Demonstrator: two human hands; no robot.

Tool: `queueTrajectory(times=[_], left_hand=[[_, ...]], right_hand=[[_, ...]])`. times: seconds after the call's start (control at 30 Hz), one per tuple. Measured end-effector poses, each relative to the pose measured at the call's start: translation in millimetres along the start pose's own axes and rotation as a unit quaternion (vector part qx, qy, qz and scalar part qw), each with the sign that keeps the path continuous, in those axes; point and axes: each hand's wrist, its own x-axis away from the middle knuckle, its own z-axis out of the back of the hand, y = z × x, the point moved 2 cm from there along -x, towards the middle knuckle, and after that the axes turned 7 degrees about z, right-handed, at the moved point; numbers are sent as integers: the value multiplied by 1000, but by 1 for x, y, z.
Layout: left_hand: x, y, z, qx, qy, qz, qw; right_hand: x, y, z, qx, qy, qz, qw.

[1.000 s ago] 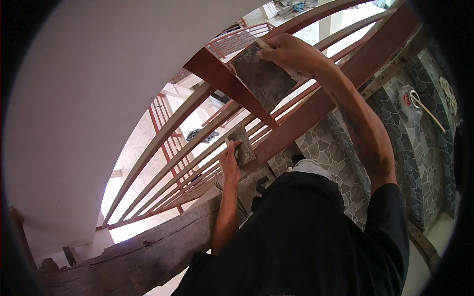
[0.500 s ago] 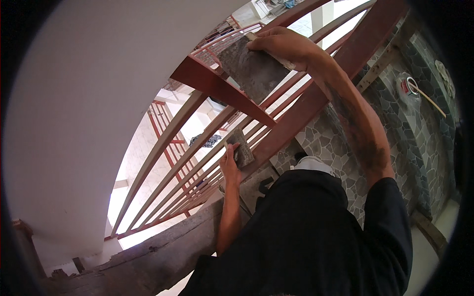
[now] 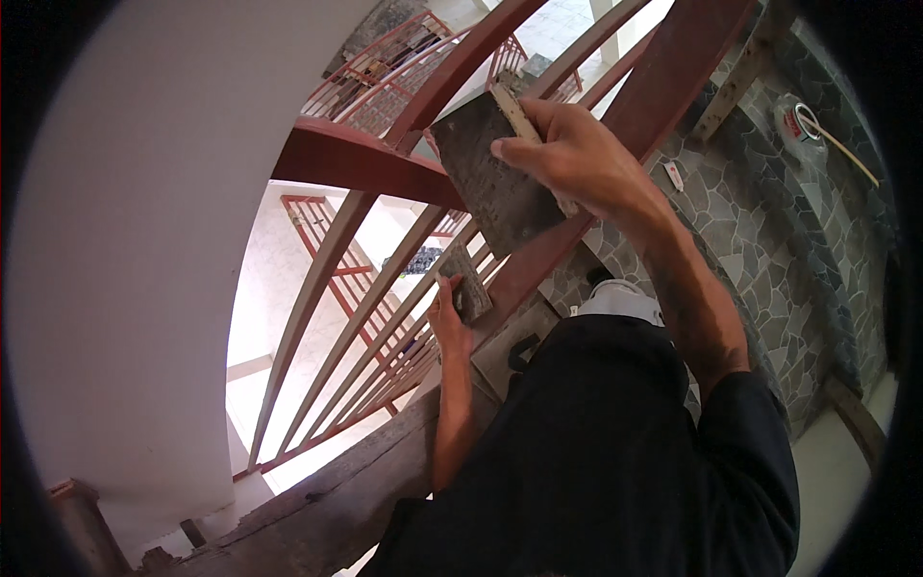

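My right hand (image 3: 586, 154) grips the pale handle strip along one edge of a wide putty spreader (image 3: 481, 178). Its dark, smeared square blade points down and left, in front of the red railing (image 3: 375, 159). Lower down, my left hand (image 3: 449, 322) is closed around a smaller spreader (image 3: 468, 293), also a flat, stained plate. That one is held close to the slanting beige rails (image 3: 361, 274). Some of the fingers of each hand are hidden behind the plates.
A large pale wall (image 3: 163, 240) fills the left side. Beneath my left arm runs a rough plank (image 3: 317, 505). On the stone-patterned floor (image 3: 760, 260) to the right are a can (image 3: 800, 122) with a stick and a small white tube (image 3: 673, 176).
My right hand has come lower and nearer, turning the large spreader so its handle strip shows more. The left hand keeps its grip with little movement. The whole view has shifted slightly.
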Motion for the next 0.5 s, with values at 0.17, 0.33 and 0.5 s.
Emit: queueTrajectory(times=[0.17, 0.33, 0.5], left_hand=[[-1, -1, 6, -5, -2, 2, 1000], [3, 3, -1, 0, -7, 9, 1000], [4, 2, 2, -57, -4, 32, 998]], right_hand=[[12, 7, -13, 9, 8, -2, 1000], [18, 23, -26, -26, 19, 22, 999], [20, 27, -33, -30, 7, 10, 999]])
